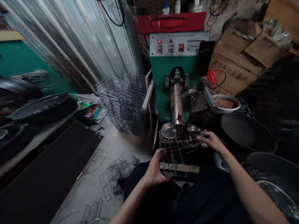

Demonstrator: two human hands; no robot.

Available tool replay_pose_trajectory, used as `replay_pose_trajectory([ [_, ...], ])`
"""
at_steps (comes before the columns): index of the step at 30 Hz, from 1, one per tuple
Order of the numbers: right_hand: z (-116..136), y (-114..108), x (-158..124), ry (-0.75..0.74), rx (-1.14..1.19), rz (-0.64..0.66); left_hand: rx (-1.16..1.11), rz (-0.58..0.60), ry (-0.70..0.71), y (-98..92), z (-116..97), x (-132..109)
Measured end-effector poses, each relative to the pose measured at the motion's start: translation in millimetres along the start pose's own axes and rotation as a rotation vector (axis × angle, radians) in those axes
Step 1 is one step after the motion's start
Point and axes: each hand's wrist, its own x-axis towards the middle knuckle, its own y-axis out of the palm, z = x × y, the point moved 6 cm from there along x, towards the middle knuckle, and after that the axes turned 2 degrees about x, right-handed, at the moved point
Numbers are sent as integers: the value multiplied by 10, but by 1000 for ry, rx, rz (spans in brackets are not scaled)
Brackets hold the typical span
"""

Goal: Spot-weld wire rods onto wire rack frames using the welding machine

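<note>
A bent wire rack (174, 152) of thin metal rods stands in front of me, just below the metal arm of a green machine. My left hand (156, 169) grips its left side, thumb up and fingers under the lower edge. Toward the right, long rods of the rack run to where my right hand (209, 140) is. The fingers of that hand are pinched together beside a small metal bowl (194, 130); what lies between them is too small to tell. A second round metal dish (167, 130) sits behind the rack.
The green machine (161, 81) has a lit red lamp and a thick metal arm (178, 105). Stacked wire racks (123, 102) stand left of it. More wire racks (119, 174) lie on the floor by my leg. Dark round pans (247, 130) and a cardboard box (233, 74) crowd the right.
</note>
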Motion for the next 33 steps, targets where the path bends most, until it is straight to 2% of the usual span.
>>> replay_pose_trajectory([
  [11, 13, -6, 219, 44, 17, -4, -72, 0, 24, -5, 153, 196],
  [19, -70, -41, 251, 25, 31, -17, -41, -7, 38, -16, 233, 279],
  [27, -117, -67, 288, 45, 3, -21, -18, 15, 45, 23, 399, 315],
  [29, -76, -96, 240, 17, -13, -87, -32, 20, 37, 27, 378, 327],
  [31, -3, -133, 128, -74, -51, -202, -42, 18, 35, 25, 320, 333],
  [33, 54, -111, -27, -182, -121, -260, -59, 0, 44, 20, 245, 324],
])
